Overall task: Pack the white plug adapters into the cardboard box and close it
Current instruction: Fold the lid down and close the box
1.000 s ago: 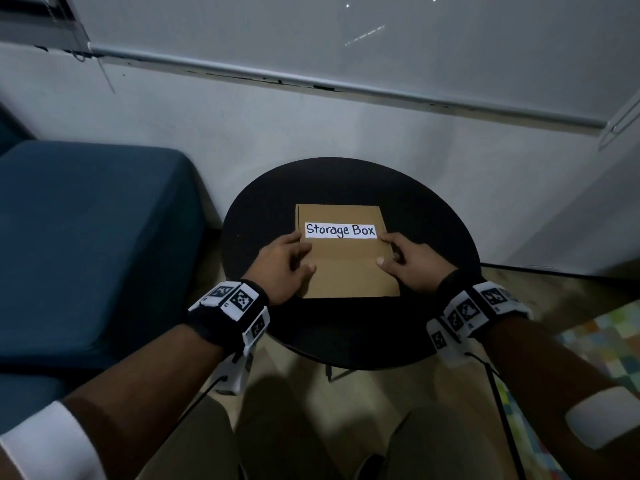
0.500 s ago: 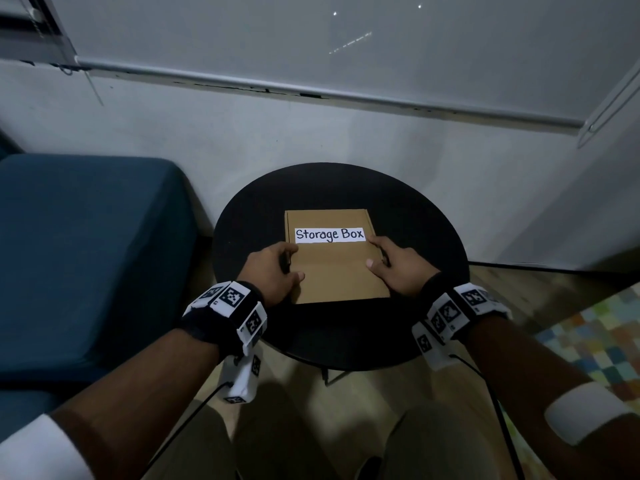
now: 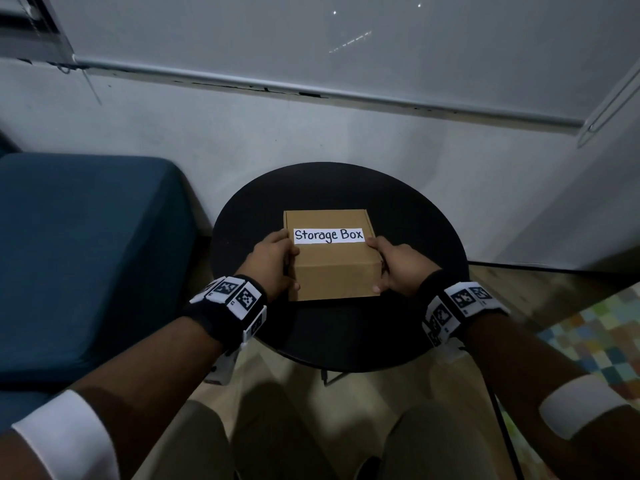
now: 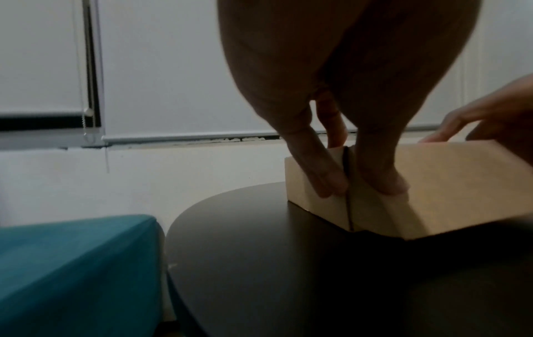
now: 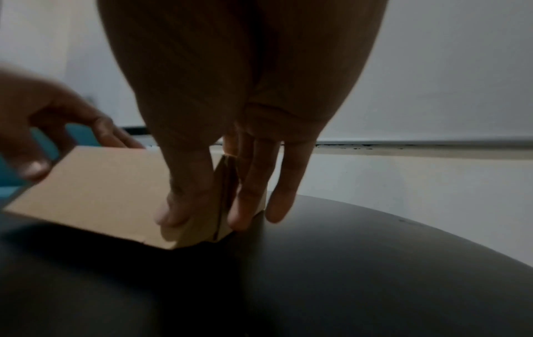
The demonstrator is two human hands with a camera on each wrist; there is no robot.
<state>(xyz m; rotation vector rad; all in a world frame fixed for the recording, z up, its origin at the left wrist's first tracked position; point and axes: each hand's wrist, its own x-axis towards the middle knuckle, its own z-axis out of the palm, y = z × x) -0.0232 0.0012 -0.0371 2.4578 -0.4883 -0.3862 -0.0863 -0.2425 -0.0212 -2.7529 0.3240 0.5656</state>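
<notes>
My head camera looks down from above my fingers; each wrist camera sits close behind its own fingers (image 4: 326, 180) (image 5: 248, 205), facing forward. All share the cardboard box (image 3: 332, 271).

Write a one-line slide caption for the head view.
Left hand and right hand grip the sides of the closed cardboard box on the round black table.

Your cardboard box (image 3: 332, 268) is plain tan-brown; its label (image 3: 329, 235) is white with black handwritten lettering. Round table (image 3: 415, 220) under it reads black. Seat (image 3: 86, 244) at your left is teal-blue. Wrist bands (image 3: 230, 296) carry black-and-white square-coded tags. Floor mat (image 3: 602, 337) at right shows pastel checks
</notes>
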